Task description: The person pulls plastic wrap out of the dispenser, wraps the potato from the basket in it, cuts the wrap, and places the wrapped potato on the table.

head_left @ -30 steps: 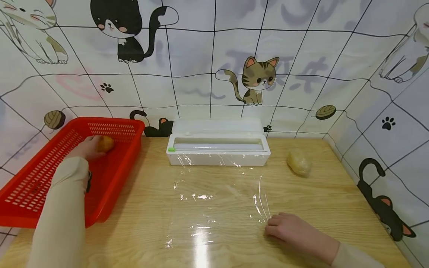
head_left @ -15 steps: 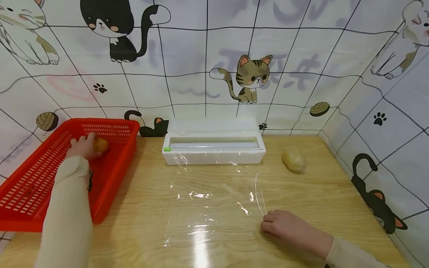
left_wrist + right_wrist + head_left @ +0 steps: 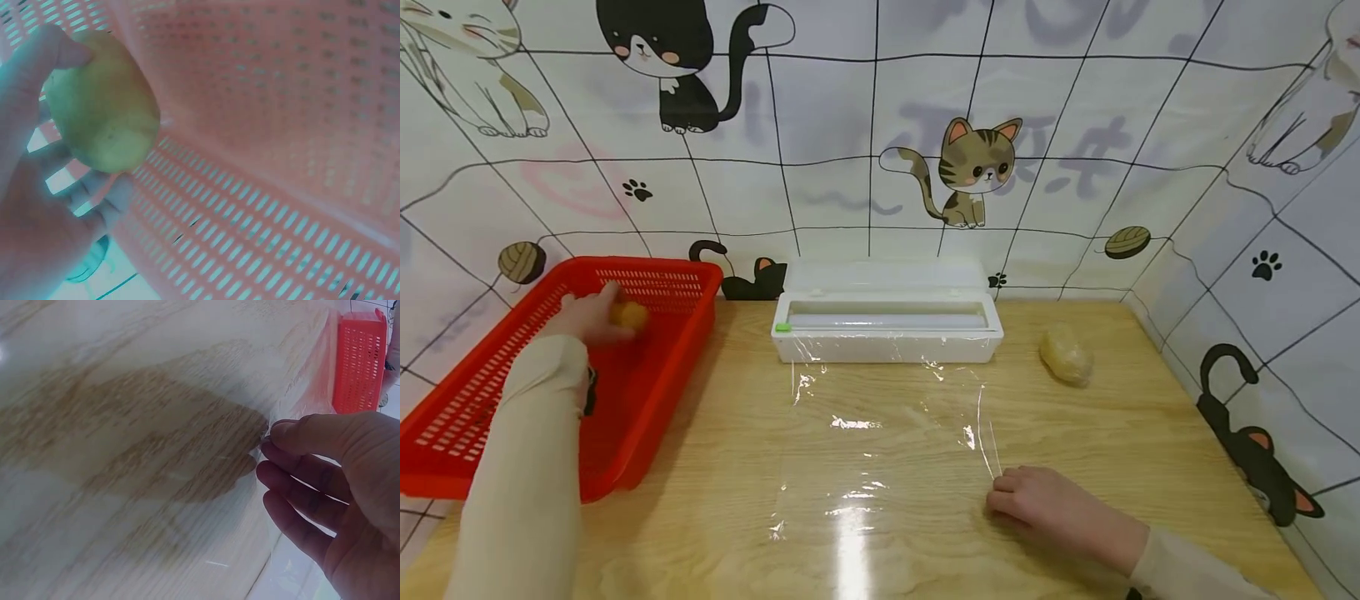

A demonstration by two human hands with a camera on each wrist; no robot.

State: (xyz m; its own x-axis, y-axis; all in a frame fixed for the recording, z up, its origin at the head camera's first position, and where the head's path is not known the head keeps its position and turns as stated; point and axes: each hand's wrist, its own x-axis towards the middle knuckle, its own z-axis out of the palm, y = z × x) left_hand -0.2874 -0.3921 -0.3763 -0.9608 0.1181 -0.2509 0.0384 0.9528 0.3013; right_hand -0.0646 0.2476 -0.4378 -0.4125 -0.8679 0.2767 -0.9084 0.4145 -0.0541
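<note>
The left hand (image 3: 586, 321) holds a yellow fruit (image 3: 631, 316) inside the red basket (image 3: 658, 375) — its longer axis roughly spanning the grip. Well to its right, the right hand (image 3: 1037, 505) pinches the edge of clear film (image 3: 856, 424), which spreads leftward and forward (between both hands).

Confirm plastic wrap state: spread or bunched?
Spread: the plastic wrap runs from the white box over the table, its edge pinched in the right hand.

glossy clear plastic film (image 3: 857, 423), smooth wood-grain table (image 3: 1150, 450), perforated plastic basket (image 3: 651, 433).
</note>
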